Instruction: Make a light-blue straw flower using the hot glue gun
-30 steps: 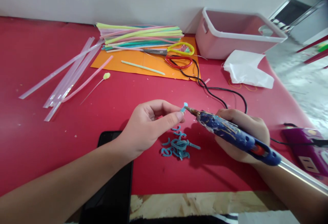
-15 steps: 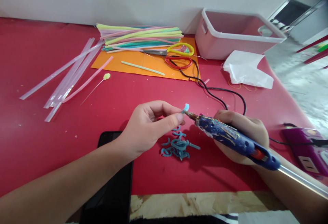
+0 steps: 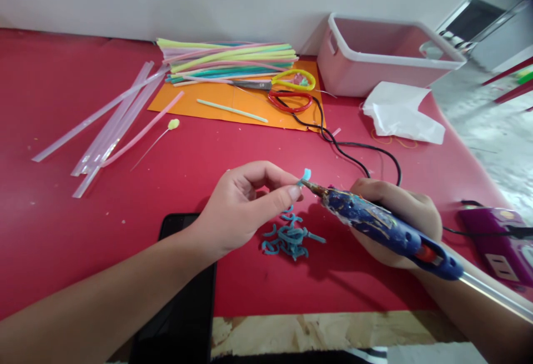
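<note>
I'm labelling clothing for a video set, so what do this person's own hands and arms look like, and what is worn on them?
The left hand and right hand show no gloves or rings. The left forearm and right forearm show no sleeve, watch or bracelet; part of the right hand is hidden.

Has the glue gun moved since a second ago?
Yes, slightly: the rear of the glue gun is a little further right and lower in the view, judged against the purple box, which has not shifted.
</note>
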Demonstrator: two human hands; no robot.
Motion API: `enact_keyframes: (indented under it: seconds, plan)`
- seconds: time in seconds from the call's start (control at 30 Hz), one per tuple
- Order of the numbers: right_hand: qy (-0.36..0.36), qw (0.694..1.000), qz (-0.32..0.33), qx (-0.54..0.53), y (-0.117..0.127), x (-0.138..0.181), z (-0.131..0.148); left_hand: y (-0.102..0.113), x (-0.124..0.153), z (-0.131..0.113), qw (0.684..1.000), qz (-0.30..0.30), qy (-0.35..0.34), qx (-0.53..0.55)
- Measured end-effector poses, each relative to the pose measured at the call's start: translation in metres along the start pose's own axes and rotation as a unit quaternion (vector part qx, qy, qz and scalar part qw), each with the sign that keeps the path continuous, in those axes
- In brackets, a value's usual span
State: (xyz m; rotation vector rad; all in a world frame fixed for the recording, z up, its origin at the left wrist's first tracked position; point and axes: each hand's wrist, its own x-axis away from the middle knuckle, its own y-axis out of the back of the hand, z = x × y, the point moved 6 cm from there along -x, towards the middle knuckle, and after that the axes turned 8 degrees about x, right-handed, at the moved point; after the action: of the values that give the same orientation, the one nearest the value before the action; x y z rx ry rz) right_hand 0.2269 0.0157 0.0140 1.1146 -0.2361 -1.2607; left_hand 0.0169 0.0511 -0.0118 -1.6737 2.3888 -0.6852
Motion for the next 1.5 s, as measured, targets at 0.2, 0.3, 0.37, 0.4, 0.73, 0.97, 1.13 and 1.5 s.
enact_keyframes:
  seconds: [0.2, 0.3, 0.37, 0.4, 0.73, 0.97, 1.13, 1.5]
  plan:
    - [-0.003, 1.000, -0.006, 0.011, 0.0000, 0.0000, -0.0012, -0.0007, 0.0007, -0.0012, 1.000, -0.007, -0.003, -0.003]
    - [0.004, 1.000, -0.012, 0.021, 0.0007, -0.0009, 0.0005, -0.0012, 0.0009, -0.0012, 1.000, -0.012, 0.001, 0.001]
    - [0.001, 0.999, -0.017, 0.028, 0.0014, -0.0009, 0.0013, -0.0019, 0.0008, -0.0010, 1.000, -0.010, 0.001, 0.005]
    - [0.001, 0.999, -0.019, 0.032, 0.0016, -0.0007, 0.0016, -0.0021, 0.0007, -0.0006, 1.000, -0.009, 0.003, 0.006]
    - [0.017, 0.997, -0.046, 0.063, 0.0039, -0.0003, -0.0018, -0.0053, -0.0001, -0.0007, 0.999, 0.013, 0.008, 0.051]
    - [0.013, 0.996, -0.056, 0.070, 0.0056, -0.0006, -0.0011, -0.0046, 0.0004, -0.0029, 1.000, 0.005, 0.006, 0.027]
    - [0.013, 0.996, -0.058, 0.063, 0.0071, -0.0028, 0.0012, -0.0033, 0.0012, -0.0019, 1.000, -0.002, 0.005, -0.004]
    - [0.021, 0.997, -0.051, 0.059, 0.0060, 0.0003, -0.0025, -0.0081, 0.0009, -0.0036, 0.999, 0.017, 0.008, 0.028]
